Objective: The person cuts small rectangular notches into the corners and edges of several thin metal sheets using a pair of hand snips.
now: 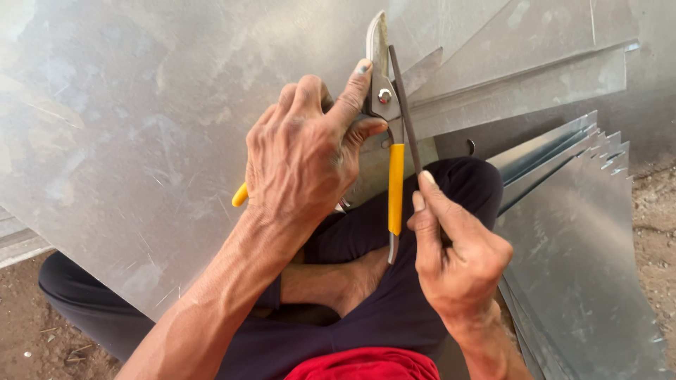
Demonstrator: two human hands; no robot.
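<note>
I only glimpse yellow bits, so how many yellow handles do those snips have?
2. One yellow-sleeved metal handle runs down between both hands. The other handle's yellow tip pokes out left of the left hand, mostly hidden beneath it.

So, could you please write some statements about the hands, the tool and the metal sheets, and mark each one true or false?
1. The left hand grips the snips near their pivot bolt. True.
2. The snips have red handle grips. False: the grips are yellow.
3. The right hand holds a thin dark file against the snips' blade. True.
4. The right hand is empty. False: it pinches the file between thumb and fingers.
5. A stack of metal sheets lies at the right, on the dirt ground. True.
6. The person stands at a workbench. False: the person sits with legs folded, one bare foot visible.
</note>
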